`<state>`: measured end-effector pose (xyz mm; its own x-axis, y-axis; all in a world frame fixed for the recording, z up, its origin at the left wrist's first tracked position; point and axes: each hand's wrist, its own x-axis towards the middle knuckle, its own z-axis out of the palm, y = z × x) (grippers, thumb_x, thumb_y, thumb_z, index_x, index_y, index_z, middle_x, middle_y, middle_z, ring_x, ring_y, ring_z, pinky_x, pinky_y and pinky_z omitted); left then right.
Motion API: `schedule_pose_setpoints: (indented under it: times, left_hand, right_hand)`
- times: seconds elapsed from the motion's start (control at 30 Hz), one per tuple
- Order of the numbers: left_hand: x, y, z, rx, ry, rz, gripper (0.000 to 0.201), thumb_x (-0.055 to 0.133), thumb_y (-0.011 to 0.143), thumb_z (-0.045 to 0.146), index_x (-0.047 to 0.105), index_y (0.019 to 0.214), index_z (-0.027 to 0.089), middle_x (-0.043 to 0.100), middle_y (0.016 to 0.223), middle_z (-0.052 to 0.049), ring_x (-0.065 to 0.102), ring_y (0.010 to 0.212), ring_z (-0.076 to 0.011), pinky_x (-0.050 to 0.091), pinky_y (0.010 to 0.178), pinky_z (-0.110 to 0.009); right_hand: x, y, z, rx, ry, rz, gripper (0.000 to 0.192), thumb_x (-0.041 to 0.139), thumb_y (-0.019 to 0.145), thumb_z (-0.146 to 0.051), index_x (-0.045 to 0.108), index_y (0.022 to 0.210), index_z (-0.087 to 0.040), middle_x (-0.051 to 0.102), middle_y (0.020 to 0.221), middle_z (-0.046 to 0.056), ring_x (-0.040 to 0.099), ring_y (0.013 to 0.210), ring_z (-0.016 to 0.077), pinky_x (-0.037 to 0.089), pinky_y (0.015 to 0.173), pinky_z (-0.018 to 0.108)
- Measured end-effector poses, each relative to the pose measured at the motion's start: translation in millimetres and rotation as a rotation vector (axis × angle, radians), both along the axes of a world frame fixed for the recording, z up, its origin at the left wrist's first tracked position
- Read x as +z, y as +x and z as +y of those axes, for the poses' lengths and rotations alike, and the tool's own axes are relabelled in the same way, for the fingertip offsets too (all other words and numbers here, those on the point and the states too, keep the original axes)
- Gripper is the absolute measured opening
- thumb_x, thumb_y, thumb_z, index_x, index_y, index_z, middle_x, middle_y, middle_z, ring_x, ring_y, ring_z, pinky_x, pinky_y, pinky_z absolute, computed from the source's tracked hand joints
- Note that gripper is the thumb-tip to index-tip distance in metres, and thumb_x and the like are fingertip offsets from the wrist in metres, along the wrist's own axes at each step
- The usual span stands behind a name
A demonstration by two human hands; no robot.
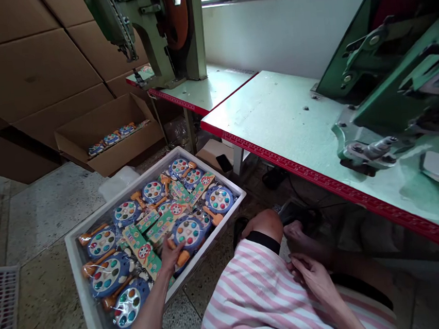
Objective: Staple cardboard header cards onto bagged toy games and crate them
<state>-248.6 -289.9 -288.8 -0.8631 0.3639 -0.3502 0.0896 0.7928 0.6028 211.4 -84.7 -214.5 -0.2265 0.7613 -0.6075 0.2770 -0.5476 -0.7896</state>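
Note:
My left hand reaches into a white tray on my left. Its thumb and fingers close on the near left edge of a bagged toy, a round blue one with coloured round spots and an orange mallet. Similar bagged toys fill the tray along its sides. Between them lie green and orange printed cards. Over my lap, on pink-and-white striped cloth, my right hand has its fingers curled and pressed together; whatever they may hold cannot be made out.
A green worktable with a red edge runs along the right, carrying a green machine. Another machine stands on the table behind. An open carton holds more toys. A white plastic crate sits far left.

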Motion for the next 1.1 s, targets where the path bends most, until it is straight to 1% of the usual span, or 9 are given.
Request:
schedule_pose_setpoints:
  times: [0.13, 0.23, 0.3, 0.4, 0.53, 0.63, 0.8, 0.97, 1.1]
  left_hand:
    - [-1.8, -6.4, 27.7, -0.133, -0.094, -0.003, 0.088, 0.081, 0.074, 0.056, 0.051, 0.147, 0.017, 0.066, 0.135, -0.021, 0.064, 0.125, -0.0403, 0.052, 0.098, -0.046]
    - [6.4, -18.3, 35.4, -0.253, -0.152, 0.101, 0.101, 0.083, 0.066, 0.064, 0.049, 0.151, 0.022, 0.042, 0.16, -0.022, 0.035, 0.148, -0.0499, 0.036, 0.113, -0.058]
    - [7.2, -23.1, 44.0, -0.464, -0.185, 0.222, 0.094, 0.075, 0.075, 0.066, 0.046, 0.155, 0.026, 0.03, 0.167, -0.018, 0.022, 0.154, -0.0477, 0.027, 0.118, -0.059]
    - [0.5, -25.5, 63.4, -0.744, -0.209, 0.333, 0.073, 0.058, 0.092, 0.063, 0.047, 0.155, 0.03, 0.033, 0.166, -0.014, 0.03, 0.15, -0.0431, 0.029, 0.118, -0.057]
    - [-7.1, -35.3, 83.8, -0.851, -0.189, 0.362, 0.07, 0.057, 0.092, 0.064, 0.051, 0.154, 0.031, 0.043, 0.158, -0.016, 0.045, 0.139, -0.0422, 0.036, 0.113, -0.056]
    - [-12.1, -42.2, 94.3, -0.951, -0.151, 0.396, 0.076, 0.063, 0.087, 0.068, 0.052, 0.153, 0.031, 0.045, 0.16, -0.013, 0.039, 0.146, -0.0384, 0.027, 0.121, -0.051]
    - [-33.5, -21.6, 113.1, -0.907, -0.152, 0.469, 0.077, 0.048, 0.096, 0.066, 0.043, 0.158, 0.021, 0.035, 0.168, -0.016, 0.023, 0.156, -0.0373, 0.014, 0.126, -0.057]
    - [-49.8, 9.8, 125.7, -0.782, -0.234, 0.575, 0.069, 0.042, 0.101, 0.058, 0.043, 0.158, 0.019, 0.039, 0.166, -0.015, 0.022, 0.157, -0.038, 0.012, 0.126, -0.06]
    - [-56.0, 21.8, 139.0, -0.736, -0.246, 0.594, 0.071, 0.043, 0.101, 0.056, 0.042, 0.159, 0.015, 0.04, 0.166, -0.016, 0.018, 0.158, -0.0386, 0.007, 0.126, -0.061]
  right_hand:
    - [2.1, -2.0, -1.9, 0.014, 0.0, 0.02, 0.053, 0.077, 0.071, -0.061, 0.074, 0.098, -0.016, 0.073, 0.072, 0.006, 0.058, 0.056, 0.017, 0.043, 0.051, 0.028]
    - [1.4, -0.3, -3.1, -0.008, 0.004, -0.006, 0.054, 0.078, 0.069, -0.061, 0.074, 0.097, -0.016, 0.072, 0.072, 0.006, 0.058, 0.056, 0.0172, 0.043, 0.05, 0.028]
    - [-0.4, 2.0, -3.5, -0.007, 0.015, -0.031, 0.053, 0.078, 0.069, -0.061, 0.075, 0.096, -0.015, 0.073, 0.072, 0.006, 0.058, 0.056, 0.0174, 0.041, 0.05, 0.028]
    - [-3.7, 5.2, -2.7, 0.015, 0.02, -0.058, 0.052, 0.076, 0.072, -0.059, 0.074, 0.098, -0.014, 0.073, 0.074, 0.007, 0.058, 0.057, 0.0173, 0.039, 0.05, 0.028]
    - [-8.4, 7.3, 0.9, 0.017, 0.007, -0.095, 0.05, 0.073, 0.075, -0.057, 0.073, 0.102, -0.015, 0.074, 0.077, 0.007, 0.059, 0.058, 0.0177, 0.039, 0.051, 0.028]
    - [-11.5, 7.6, 3.6, 0.033, -0.004, -0.135, 0.046, 0.071, 0.076, -0.057, 0.073, 0.099, -0.017, 0.074, 0.076, 0.007, 0.059, 0.059, 0.0185, 0.039, 0.051, 0.027]
    - [-12.6, 6.4, 7.3, 0.086, 0.011, -0.222, 0.042, 0.064, 0.078, -0.058, 0.073, 0.093, -0.02, 0.073, 0.076, 0.006, 0.063, 0.064, 0.0222, 0.043, 0.052, 0.029]
    - [-12.2, -1.1, 8.6, 0.112, -0.016, -0.288, 0.038, 0.061, 0.078, -0.055, 0.072, 0.092, -0.022, 0.07, 0.07, 0.004, 0.064, 0.066, 0.0243, 0.046, 0.054, 0.031]
    - [-9.3, -13.4, 14.1, 0.086, -0.03, -0.28, 0.037, 0.06, 0.076, -0.055, 0.072, 0.089, -0.022, 0.072, 0.073, 0.005, 0.066, 0.067, 0.0253, 0.05, 0.058, 0.033]
